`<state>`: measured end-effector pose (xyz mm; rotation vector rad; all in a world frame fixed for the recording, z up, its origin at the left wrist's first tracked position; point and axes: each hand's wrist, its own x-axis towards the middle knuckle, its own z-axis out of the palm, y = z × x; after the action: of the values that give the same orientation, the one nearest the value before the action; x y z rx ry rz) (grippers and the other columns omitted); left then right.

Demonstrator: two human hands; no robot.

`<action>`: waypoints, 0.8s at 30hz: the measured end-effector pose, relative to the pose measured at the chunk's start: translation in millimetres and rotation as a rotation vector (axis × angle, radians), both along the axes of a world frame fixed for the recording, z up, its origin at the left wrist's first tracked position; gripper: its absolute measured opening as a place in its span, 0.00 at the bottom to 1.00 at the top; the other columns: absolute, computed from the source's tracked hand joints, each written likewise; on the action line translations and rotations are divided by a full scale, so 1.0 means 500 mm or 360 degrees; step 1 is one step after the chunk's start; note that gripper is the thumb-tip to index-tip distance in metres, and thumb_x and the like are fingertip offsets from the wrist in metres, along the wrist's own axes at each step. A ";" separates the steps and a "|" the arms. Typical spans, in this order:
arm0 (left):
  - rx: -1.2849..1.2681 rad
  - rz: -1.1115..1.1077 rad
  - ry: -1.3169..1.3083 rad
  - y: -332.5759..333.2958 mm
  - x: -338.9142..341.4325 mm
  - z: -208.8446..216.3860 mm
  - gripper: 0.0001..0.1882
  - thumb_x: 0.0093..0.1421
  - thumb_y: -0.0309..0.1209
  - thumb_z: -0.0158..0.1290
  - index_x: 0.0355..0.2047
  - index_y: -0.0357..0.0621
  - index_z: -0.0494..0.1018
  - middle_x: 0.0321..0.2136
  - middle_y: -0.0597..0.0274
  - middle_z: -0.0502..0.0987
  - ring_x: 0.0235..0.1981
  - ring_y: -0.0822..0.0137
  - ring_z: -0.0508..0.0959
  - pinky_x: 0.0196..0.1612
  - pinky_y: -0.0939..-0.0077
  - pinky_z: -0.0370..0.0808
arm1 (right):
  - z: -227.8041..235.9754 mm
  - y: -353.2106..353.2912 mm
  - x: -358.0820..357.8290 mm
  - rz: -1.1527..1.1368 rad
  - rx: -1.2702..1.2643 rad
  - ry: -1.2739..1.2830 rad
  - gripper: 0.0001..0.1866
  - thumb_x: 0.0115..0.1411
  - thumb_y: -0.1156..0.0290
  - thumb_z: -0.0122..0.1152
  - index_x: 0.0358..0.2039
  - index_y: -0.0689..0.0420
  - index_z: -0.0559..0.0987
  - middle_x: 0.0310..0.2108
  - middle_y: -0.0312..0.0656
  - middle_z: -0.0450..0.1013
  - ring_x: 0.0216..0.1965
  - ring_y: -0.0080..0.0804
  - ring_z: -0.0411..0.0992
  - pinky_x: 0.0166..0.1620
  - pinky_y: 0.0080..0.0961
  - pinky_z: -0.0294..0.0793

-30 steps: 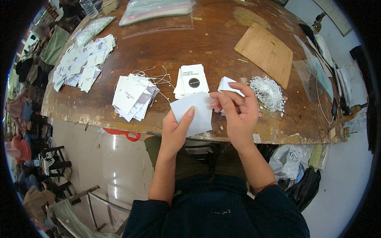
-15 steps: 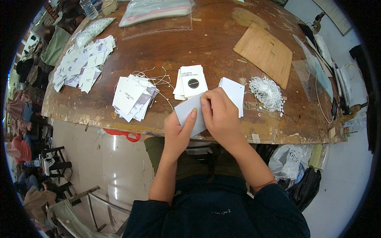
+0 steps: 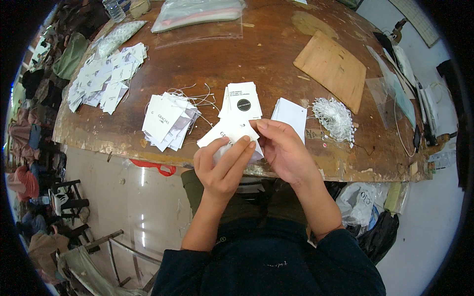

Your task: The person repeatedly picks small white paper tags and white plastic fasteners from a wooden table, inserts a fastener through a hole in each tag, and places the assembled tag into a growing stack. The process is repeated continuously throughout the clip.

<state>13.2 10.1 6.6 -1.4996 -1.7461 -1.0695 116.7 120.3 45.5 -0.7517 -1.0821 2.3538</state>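
Observation:
Two or more white hang tags (image 3: 231,129) are held slightly fanned above the table's front edge. My left hand (image 3: 217,170) grips them from the left, fingers across the printed face and a punched hole showing near the upper right corner. My right hand (image 3: 289,153) pinches that same corner between thumb and fingers; whether a string is in the pinch is hidden. Just beyond lies a stack of tags with a black circle (image 3: 242,92). A stack of plain white tags (image 3: 290,118) lies to the right, beside a heap of white tag strings (image 3: 332,117).
Strung tags form a small pile (image 3: 162,118) on the left and a larger pile (image 3: 106,76) farther off. Clear plastic bags (image 3: 197,15) lie at the back, a wooden board (image 3: 332,69) at the right. Plastic bags (image 3: 355,207) hang below the table (image 3: 192,59).
The held tags have turned from their blank side to a printed side and fanned apart. My left fingers now lie over the front, and my right hand has rolled palm inward at the corner.

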 end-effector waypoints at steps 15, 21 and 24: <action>-0.0616 0.0652 -0.0016 -0.038 -0.194 0.003 0.25 0.54 0.43 0.61 0.52 0.56 0.75 0.58 0.62 0.70 0.60 0.53 0.66 0.59 0.52 0.62 | 0.000 0.170 -0.056 0.0263 0.2790 -0.0689 0.30 0.52 0.55 0.69 0.52 0.58 0.76 0.56 0.48 0.69 0.59 0.45 0.64 0.59 0.37 0.65; -0.1026 0.0518 -0.0306 -0.028 -0.231 -0.009 0.24 0.59 0.45 0.57 0.56 0.60 0.72 0.64 0.64 0.63 0.67 0.49 0.56 0.64 0.36 0.49 | -0.050 0.191 -0.070 0.0498 0.2729 -0.0903 0.38 0.47 0.48 0.71 0.56 0.55 0.74 0.62 0.50 0.62 0.65 0.49 0.57 0.65 0.44 0.55; -0.0903 0.0478 -0.0178 -0.025 -0.231 -0.011 0.23 0.60 0.42 0.56 0.56 0.58 0.72 0.63 0.62 0.63 0.67 0.49 0.56 0.65 0.37 0.48 | -0.058 0.196 -0.069 0.0563 0.2673 -0.0898 0.40 0.46 0.45 0.70 0.56 0.54 0.74 0.62 0.50 0.62 0.65 0.49 0.56 0.65 0.47 0.54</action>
<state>-102.3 -2.5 0.9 -1.4334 -2.3995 -0.5332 82.2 218.2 16.4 -0.4590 -2.8231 0.6129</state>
